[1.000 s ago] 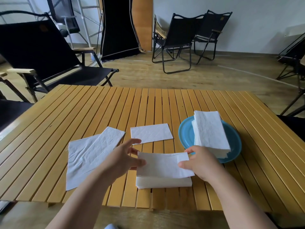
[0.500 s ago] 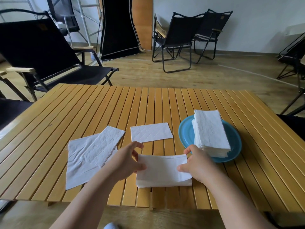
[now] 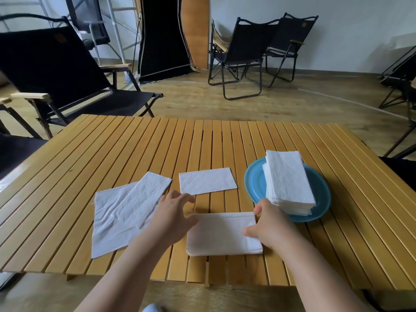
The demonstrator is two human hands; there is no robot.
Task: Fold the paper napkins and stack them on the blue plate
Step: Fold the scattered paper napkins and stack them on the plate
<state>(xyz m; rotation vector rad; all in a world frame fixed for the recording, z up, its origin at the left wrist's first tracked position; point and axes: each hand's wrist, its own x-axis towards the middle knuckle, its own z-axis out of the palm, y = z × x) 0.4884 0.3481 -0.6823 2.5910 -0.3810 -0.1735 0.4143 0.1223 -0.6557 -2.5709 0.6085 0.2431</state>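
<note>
A low pile of white paper napkins (image 3: 222,233) lies flat near the table's front edge, between my hands. My left hand (image 3: 173,218) touches its left edge with relaxed fingers, the thumb lifted clear. Over its right edge lies my right hand (image 3: 271,226), fingertips resting on the top sheet and thumb by the far right corner. Right of them a blue plate (image 3: 253,183) carries a tall stack of folded napkins (image 3: 289,181). One folded napkin (image 3: 207,183) lies alone behind the pile. Unfolded, creased napkins (image 3: 121,217) lie overlapped at the left.
Everything sits on a yellow slatted wooden table (image 3: 157,149). A black folding chair (image 3: 56,70) stands close to the table's far left corner, and two more chairs (image 3: 254,52) stand further back on the wooden floor.
The top napkin, held up at both ends a second ago, has come down flat onto the pile. Both hands have lowered with it and the left thumb has let go.
</note>
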